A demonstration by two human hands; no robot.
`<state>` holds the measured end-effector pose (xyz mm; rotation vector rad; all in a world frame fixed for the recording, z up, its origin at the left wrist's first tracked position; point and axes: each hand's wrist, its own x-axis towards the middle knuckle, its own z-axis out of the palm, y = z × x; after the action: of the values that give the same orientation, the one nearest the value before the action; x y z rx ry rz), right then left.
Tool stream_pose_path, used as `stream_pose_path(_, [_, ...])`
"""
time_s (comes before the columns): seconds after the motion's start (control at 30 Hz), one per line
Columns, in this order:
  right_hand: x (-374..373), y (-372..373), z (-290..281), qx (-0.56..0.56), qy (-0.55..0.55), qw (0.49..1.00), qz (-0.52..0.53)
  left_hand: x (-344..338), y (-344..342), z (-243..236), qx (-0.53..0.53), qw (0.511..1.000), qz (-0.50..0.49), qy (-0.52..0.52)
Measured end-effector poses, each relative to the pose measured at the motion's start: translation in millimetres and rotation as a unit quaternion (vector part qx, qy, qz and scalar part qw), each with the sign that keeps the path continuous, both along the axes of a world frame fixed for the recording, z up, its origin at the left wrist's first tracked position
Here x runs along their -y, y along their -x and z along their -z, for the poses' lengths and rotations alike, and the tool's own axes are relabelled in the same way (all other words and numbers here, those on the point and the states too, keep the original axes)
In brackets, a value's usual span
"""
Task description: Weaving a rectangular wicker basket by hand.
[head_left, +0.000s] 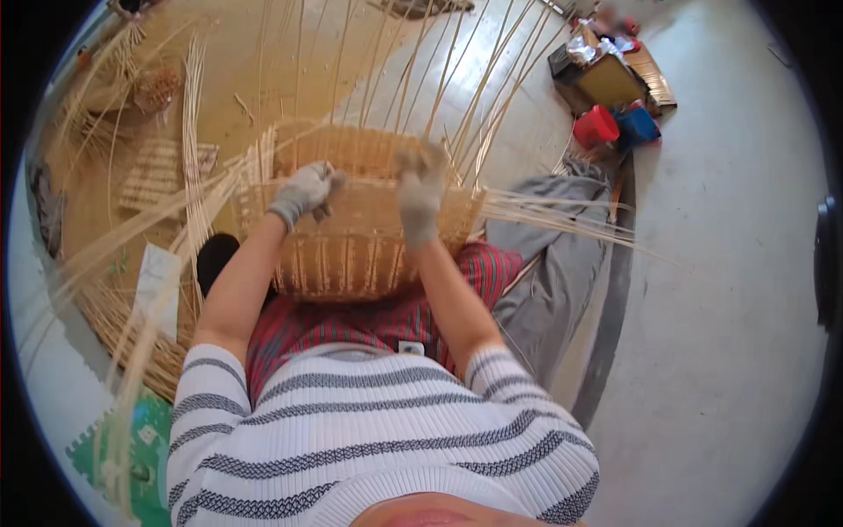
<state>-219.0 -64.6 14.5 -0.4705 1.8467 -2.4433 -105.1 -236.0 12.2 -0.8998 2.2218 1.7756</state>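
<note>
A half-woven wicker basket (351,263) of tan cane rests on my lap, with long loose canes (465,79) fanning out from its far side. At its near rim, toward the left, is my left hand (306,191) in a grey work glove. Its fingers are curled together at the weave; what they pinch is too small to make out. My right hand (421,198), also gloved, is over the right part of the basket. Motion smears its fingers, so their hold does not show. More pale canes (562,220) stick out to the right of the basket.
Bundles of cane (191,132) and a woven slatted piece (162,176) lie on the floor at left. A grey cloth (553,272) is at my right. Farther off stand a red bucket (596,127), a blue bucket (637,125) and boxes. A green mat (145,448) lies lower left.
</note>
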Motion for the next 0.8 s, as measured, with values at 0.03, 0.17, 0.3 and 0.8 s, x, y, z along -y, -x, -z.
stream_pose_path(0.03, [14.0,8.0,-23.6,-0.093,-0.162,0.981,-0.048,-1.3,1.8,-0.7,-0.012,1.000,-0.015,0.011])
stream_pose_path(0.17, [69.8,26.3,-77.1,-0.386,-0.434,0.812,-0.049,-8.0,-3.1,-3.6,-0.019,0.999,-0.041,0.013])
stream_pose_path(0.3, [26.1,19.8,-44.4,-0.126,-0.173,0.962,-0.169,-9.1,-7.2,-1.4,-0.057,0.998,-0.032,0.017])
stream_pose_path(0.8, [19.5,40.3,-1.9,-0.129,-0.016,0.980,-0.150,-16.1,-11.6,-15.3,-0.057,0.993,-0.102,-0.035])
